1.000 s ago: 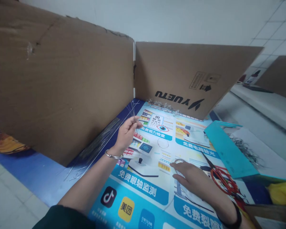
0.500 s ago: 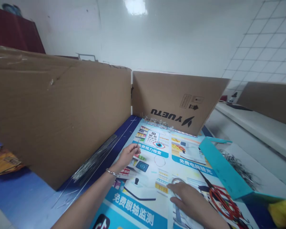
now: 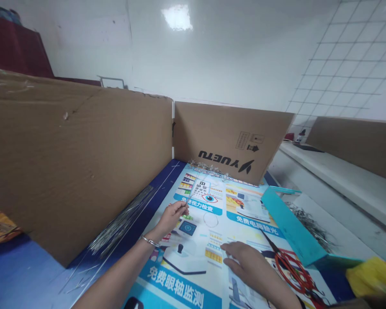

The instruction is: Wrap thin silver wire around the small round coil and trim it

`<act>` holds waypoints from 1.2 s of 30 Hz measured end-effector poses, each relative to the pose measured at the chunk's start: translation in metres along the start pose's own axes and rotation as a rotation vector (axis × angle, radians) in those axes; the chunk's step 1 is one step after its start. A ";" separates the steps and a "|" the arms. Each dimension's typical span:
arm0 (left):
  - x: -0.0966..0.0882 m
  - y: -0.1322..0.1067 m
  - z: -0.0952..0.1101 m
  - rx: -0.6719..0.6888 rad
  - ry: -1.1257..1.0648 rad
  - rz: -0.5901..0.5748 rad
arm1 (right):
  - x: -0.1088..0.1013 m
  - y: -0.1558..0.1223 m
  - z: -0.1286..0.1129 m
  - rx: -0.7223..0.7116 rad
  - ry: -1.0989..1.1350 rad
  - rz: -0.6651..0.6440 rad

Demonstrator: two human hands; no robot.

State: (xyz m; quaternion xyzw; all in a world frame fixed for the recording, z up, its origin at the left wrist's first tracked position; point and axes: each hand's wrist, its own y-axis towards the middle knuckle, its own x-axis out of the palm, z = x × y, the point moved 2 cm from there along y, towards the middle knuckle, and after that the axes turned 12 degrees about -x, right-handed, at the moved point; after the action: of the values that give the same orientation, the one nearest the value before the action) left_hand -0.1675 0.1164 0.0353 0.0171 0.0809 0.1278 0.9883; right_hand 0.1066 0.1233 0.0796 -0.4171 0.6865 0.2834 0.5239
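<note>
My left hand is closed in a pinch over the printed poster. Thin wires, hard to make out, slant up and away from its fingertips. Palm down, my right hand rests on or just above the poster, thumb apart from the fingers, nothing visible in it. Between the hands lies a thin wire ring. A bundle of straight silvery wires lies to the left, along the cardboard. Red-handled scissors lie right of my right hand.
Cardboard panels stand on the left and at the back. Small shiny wire pieces lie along the back panel's foot. A teal box at right holds tangled wires. Something yellow is at the lower right.
The wires in my left hand have tipped from nearly upright to slanting right. My right hand has shifted slightly. The whole view has turned a little right.
</note>
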 end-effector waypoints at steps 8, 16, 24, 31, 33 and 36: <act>0.003 -0.004 0.007 0.034 0.025 -0.005 | 0.007 0.000 0.003 -0.027 -0.044 0.020; 0.007 -0.009 0.013 0.043 0.022 -0.023 | 0.005 0.004 0.010 -0.040 -0.032 0.124; 0.020 -0.024 0.024 -0.109 -0.229 -0.278 | -0.049 0.043 0.008 -0.084 0.317 0.762; 0.032 -0.035 0.024 -0.272 -0.515 -0.528 | -0.056 0.061 -0.009 -0.150 0.729 0.967; 0.034 -0.036 0.022 -0.279 -0.521 -0.541 | -0.054 0.058 -0.010 -0.134 0.723 1.031; 0.036 -0.037 0.021 -0.281 -0.500 -0.549 | -0.054 0.052 -0.010 -0.102 0.655 1.088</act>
State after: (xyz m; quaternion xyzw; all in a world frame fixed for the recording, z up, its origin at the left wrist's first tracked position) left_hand -0.1199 0.0891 0.0487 -0.1102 -0.1790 -0.1395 0.9677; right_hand 0.0623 0.1558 0.1320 -0.0983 0.9103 0.3992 0.0476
